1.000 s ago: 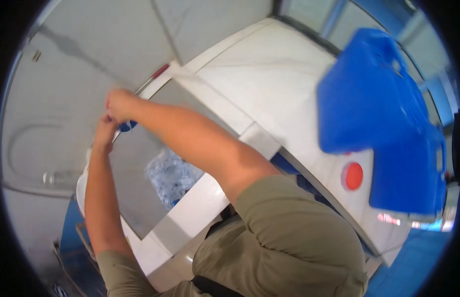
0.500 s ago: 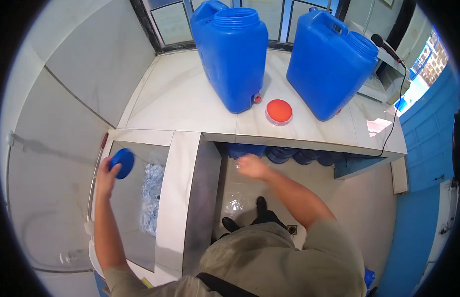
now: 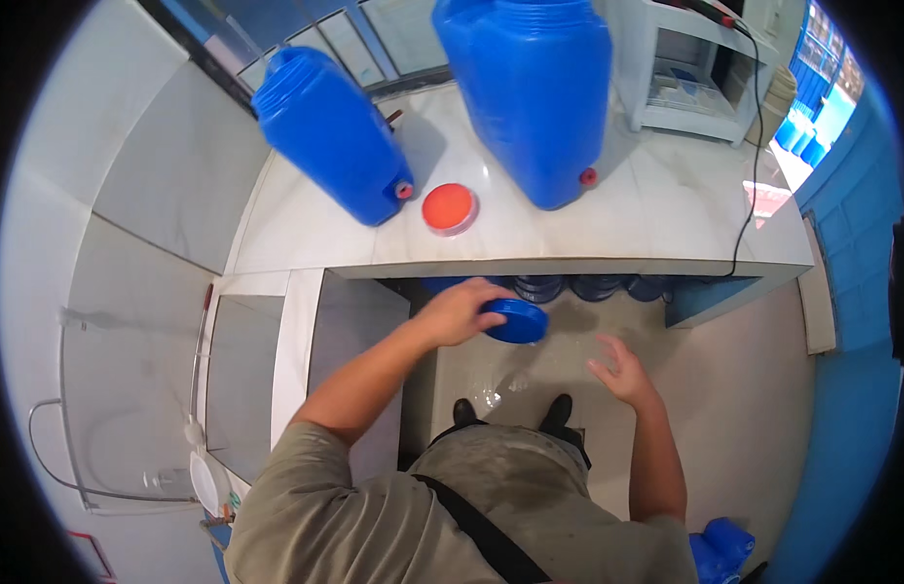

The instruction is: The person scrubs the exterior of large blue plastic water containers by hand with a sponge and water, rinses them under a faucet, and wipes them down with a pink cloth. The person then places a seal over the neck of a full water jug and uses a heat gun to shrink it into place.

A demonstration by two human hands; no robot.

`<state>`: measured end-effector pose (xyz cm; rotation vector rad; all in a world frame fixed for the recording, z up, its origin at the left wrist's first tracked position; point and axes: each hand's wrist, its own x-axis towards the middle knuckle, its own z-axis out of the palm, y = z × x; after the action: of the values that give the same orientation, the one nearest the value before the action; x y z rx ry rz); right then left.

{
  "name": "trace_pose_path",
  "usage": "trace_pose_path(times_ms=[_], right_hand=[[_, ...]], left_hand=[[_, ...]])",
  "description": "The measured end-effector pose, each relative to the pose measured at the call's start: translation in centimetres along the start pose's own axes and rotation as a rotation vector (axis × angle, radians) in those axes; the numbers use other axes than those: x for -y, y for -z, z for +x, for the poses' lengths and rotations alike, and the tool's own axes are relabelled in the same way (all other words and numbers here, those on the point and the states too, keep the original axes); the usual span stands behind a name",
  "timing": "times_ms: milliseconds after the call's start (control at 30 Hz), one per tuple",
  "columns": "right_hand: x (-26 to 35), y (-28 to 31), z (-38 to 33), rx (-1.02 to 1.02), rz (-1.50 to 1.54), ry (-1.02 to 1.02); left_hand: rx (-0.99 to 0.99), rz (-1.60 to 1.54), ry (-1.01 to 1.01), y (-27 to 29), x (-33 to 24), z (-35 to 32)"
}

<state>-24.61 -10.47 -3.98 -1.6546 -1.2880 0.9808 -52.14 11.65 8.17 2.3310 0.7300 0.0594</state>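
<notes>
My left hand (image 3: 461,311) is closed on the rim of a round blue lid (image 3: 518,321), held out in front of the counter's front edge. To its right, my right hand (image 3: 621,372) is raised with fingers apart and nothing in it. On the white tiled counter (image 3: 666,214) stand two blue jerrycans: one on the left (image 3: 330,136) with its open neck facing left, and a bigger-looking one (image 3: 535,107) to its right. Each has a small red plug low on its side. Between them, nearer the edge, lies a round red lid (image 3: 449,208).
Round dark blue bottles (image 3: 595,287) stand beneath the counter. A tiled basin (image 3: 239,380) is on the left, with a white bowl-like vessel (image 3: 208,482) near it. A white cabinet (image 3: 698,73) and a black cable (image 3: 756,146) are at the right.
My left hand has carried the blue lid from over the basin rightward to before the counter. My right hand has moved right and its fingers have spread. The view has shifted right.
</notes>
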Motion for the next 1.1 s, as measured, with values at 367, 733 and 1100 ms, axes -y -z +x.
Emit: trace_pose_path(times_ms=[367,733,1100], right_hand=[[0.2,14.2,13.7,-0.294,-0.029,-0.033],[0.3,21.8,21.9,-0.368,-0.673,-0.016],[5.4,23.5,19.3,-0.196,-0.611,-0.015]], left_hand=[[-0.438,-0.383,0.042,3.2,0.7,11.3],[-0.868,0.094,0.483,15.3,18.8,23.7],[-0.597,0.704,0.807,19.8,32.0,33.5]])
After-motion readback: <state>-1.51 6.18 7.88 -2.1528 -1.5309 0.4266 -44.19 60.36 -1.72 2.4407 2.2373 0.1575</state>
